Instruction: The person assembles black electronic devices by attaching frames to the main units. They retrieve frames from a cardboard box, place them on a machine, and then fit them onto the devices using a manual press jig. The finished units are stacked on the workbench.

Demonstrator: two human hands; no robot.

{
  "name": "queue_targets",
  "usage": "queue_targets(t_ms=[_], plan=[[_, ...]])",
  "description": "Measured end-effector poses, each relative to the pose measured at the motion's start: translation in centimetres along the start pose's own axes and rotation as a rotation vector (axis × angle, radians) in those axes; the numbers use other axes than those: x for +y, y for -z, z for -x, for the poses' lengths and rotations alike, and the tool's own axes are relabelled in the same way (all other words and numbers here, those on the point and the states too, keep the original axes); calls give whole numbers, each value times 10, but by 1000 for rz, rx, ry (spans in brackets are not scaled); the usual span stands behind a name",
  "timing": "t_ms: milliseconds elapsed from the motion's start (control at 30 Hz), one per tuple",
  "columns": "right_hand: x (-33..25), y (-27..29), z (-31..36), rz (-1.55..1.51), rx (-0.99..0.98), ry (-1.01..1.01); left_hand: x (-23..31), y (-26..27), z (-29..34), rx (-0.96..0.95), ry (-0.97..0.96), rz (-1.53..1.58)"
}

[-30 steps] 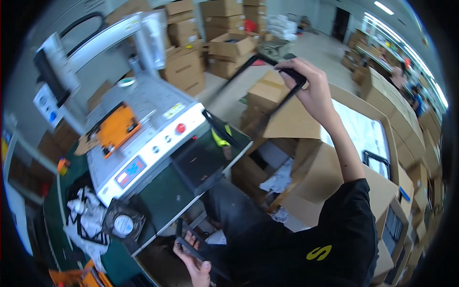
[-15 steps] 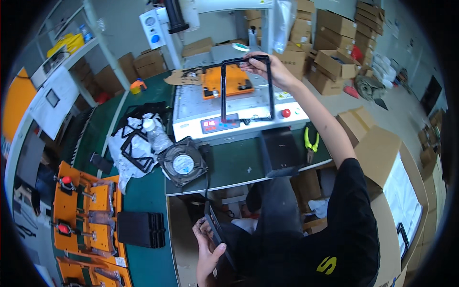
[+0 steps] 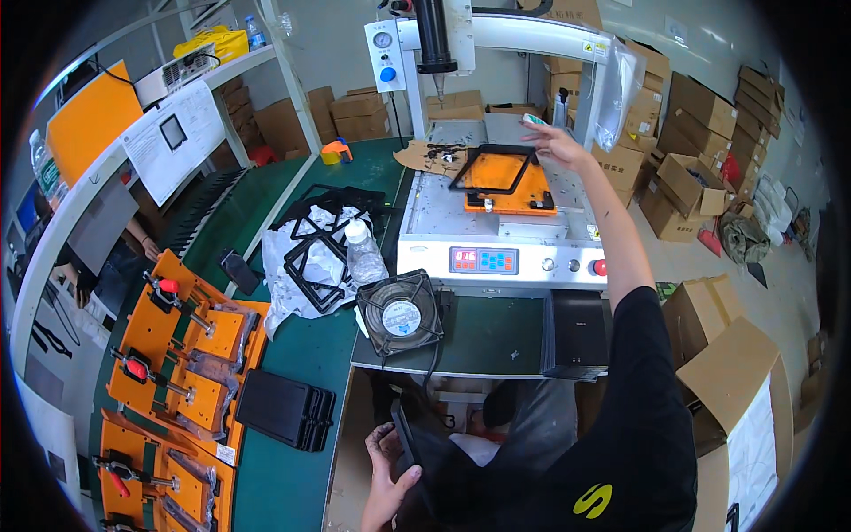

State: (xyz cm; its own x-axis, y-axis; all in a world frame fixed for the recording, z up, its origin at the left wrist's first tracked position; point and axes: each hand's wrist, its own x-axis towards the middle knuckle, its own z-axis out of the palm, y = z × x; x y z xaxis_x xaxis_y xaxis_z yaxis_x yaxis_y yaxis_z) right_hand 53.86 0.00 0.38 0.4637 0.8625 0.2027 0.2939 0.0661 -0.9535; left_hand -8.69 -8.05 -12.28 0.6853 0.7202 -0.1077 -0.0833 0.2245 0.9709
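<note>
A thin black rectangular frame (image 3: 519, 182) tilts over the orange fixture plate (image 3: 530, 197) on the machine bed, sticking out past the plate's left side. At its far right corner is my right hand (image 3: 560, 149), fingers stretched leftward and the corner between them and the thumb. A small white-and-green object (image 3: 533, 120) shows just beyond the fingertips. Low in the view, my left hand (image 3: 386, 483) grips a flat dark panel (image 3: 407, 439), seen nearly edge-on and held upright near my lap.
A dispensing head (image 3: 434, 44) hangs above the bed. A square fan (image 3: 399, 315), a clear bottle (image 3: 363, 253) and loose black frames (image 3: 315, 270) lie to the left. Orange clamp jigs (image 3: 168, 355) stand beside stacked black panels (image 3: 284, 408). A black box (image 3: 576, 328) is at right.
The view has shifted, with the scene now further right. My right hand has lowered the black frame from upright to a slanting pose over the orange plate. My left hand keeps the dark panel.
</note>
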Motion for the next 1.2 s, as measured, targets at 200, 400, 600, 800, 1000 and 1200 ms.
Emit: queue_targets(t_ms=[200, 400, 600, 800, 1000, 1200], plan=[[-18, -53, 15, 500, 202, 455, -15, 3, -12, -85, 33, 27], [-74, -159, 77, 1071, -193, 195, -8, -18, -20, -152, -56, -102], [-74, -133, 101, 937, -3, 352, -18, -14, -8, -115, -52, -53], [-60, -98, 127, 1117, -137, 460, -7, 7, -10, 22, -7, -57], [-51, -97, 115, 1001, -203, 436, -7, -2, -18, -59, -93, -161], [-45, -98, 103, 924, -224, 344, -12, -7, -10, -29, -55, -113]])
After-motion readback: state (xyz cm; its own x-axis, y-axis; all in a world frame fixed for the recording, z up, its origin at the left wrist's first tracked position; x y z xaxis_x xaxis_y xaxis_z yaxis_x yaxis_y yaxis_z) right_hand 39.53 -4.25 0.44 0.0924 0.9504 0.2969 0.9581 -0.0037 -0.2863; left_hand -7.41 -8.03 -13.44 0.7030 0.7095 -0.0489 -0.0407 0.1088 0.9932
